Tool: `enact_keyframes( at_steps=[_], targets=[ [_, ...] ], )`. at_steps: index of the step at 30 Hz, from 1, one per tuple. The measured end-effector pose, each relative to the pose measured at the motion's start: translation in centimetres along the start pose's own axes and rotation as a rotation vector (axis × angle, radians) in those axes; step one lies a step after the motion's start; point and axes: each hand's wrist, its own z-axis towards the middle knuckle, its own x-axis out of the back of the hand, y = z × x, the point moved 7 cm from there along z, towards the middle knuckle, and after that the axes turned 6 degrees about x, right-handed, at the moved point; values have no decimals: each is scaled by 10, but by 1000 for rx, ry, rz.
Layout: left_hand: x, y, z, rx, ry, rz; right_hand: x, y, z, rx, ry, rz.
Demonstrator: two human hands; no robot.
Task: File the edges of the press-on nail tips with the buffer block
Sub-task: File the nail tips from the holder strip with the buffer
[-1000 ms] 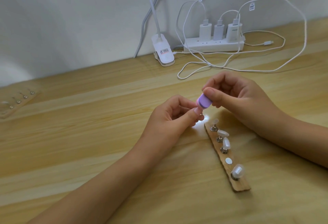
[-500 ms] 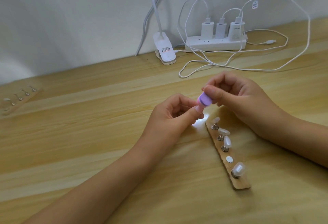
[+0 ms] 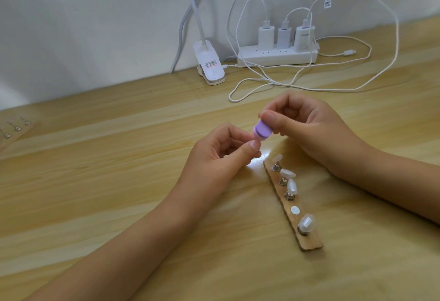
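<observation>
Purple buffer block (image 3: 334, 131) pinched in right hand (image 3: 312, 126); clip-lamp label (image 3: 211, 63) illegible.

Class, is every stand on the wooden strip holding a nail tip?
No: one spot is empty, a bare metal disc; four others hold tips.

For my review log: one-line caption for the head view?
Right hand holds the purple buffer block against pinched fingers of the left hand, beside a wooden strip carrying four nail tips.

Both bare forearms over desk, left hand (image 3: 214, 157) fingers curled, thumb and forefinger pinched together, contents hidden, right hand (image 3: 307, 129) pinching small purple buffer block (image 3: 262, 131) at fingertips.
</observation>
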Motion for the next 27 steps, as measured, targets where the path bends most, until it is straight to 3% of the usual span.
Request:
enact_keyframes(
  at_steps=[27],
  targets=[
    [-1,1,-1,-6,-10,50,5,2,3,-6,10,-49]
  ],
)
